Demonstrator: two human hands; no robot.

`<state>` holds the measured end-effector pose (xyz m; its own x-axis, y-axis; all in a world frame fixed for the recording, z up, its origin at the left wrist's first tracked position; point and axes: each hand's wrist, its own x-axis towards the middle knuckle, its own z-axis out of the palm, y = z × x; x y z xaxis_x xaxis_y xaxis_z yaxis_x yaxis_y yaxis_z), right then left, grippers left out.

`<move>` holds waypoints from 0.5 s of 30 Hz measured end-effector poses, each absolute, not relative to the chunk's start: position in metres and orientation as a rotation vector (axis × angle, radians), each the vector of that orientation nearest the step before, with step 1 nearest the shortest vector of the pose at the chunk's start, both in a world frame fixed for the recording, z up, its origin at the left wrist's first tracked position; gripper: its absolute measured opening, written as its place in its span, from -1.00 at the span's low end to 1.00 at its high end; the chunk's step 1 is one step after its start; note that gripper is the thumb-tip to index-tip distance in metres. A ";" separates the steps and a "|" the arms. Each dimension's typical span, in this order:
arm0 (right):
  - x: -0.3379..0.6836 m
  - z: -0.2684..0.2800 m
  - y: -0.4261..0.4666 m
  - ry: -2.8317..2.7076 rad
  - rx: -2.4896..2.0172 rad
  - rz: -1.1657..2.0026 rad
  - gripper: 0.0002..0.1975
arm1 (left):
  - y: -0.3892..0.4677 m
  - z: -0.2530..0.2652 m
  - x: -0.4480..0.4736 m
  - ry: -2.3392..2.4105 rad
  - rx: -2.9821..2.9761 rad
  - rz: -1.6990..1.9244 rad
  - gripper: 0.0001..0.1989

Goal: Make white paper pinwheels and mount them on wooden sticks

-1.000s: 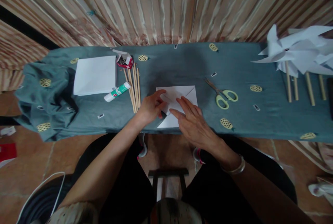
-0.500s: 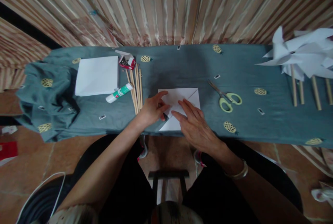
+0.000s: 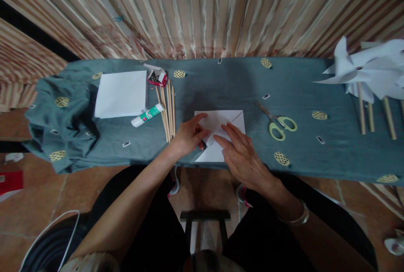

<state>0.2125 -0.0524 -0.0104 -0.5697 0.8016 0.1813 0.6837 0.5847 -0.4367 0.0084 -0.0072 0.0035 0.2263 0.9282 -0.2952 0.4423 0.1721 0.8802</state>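
Seemingly mid-fold; the left hand (image 3: pixel 188 138), half-curled, grip unclear, touches the white, diagonally lined paper square (image 3: pixel 218 120); the spread, empty right hand (image 3: pixel 242 154) steadies it; next needs careful alignment.

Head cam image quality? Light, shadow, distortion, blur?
Head view: dim overall, no harsh glare on the folded white paper; head view: soft shadow on the tablecloth beyond it; head view: cloth's near edge bows, likely lens distortion; head view: glue stick lettering too soft to read.
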 end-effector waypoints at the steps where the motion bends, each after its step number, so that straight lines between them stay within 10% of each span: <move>1: 0.214 -0.010 -0.052 -2.431 -1.213 0.456 -0.51 | -0.007 0.003 0.009 1.374 1.439 0.581 -0.49; 15: 0.256 -0.008 -0.038 -2.103 -1.374 0.513 -0.59 | -0.045 0.015 0.015 1.370 2.297 0.732 -0.74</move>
